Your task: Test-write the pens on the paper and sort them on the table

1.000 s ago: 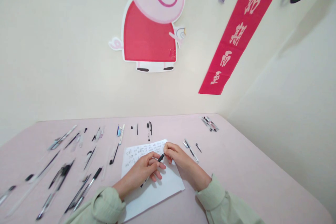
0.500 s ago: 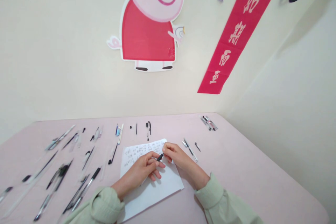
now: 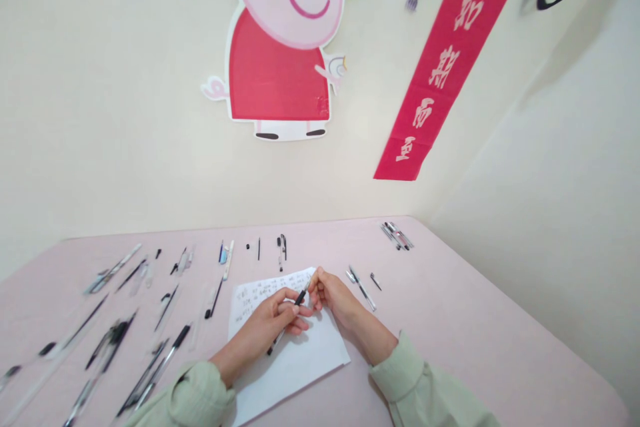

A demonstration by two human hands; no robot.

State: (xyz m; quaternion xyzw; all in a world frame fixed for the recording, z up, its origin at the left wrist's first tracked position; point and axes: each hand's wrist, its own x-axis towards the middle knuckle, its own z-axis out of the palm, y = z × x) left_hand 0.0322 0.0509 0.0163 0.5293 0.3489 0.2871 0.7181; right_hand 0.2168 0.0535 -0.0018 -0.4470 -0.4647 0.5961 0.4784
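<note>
A pen with a black grip and a pale pointed tip slants up to the right, its dark rear end showing below my left hand. The thumb and fingers of that hand are closed around the barrel. My right hand pinches at the tip end; whatever small part its fingertips cover is hidden. Both hands are over a white sheet of paper with handwriting along its top. To the right of my right hand lie a clear pen and a short black pen cap.
On the pink table, several loose pens, refills and caps spread across the left, some blurred, including a clear pen with a black cap. A cluster of pens lies at the back right. Behind stands a wall with a red banner.
The pen has turned in my left hand, so more of its grip, tip and rear end shows. My right fingers stay by its tip. The view has shifted slightly.
</note>
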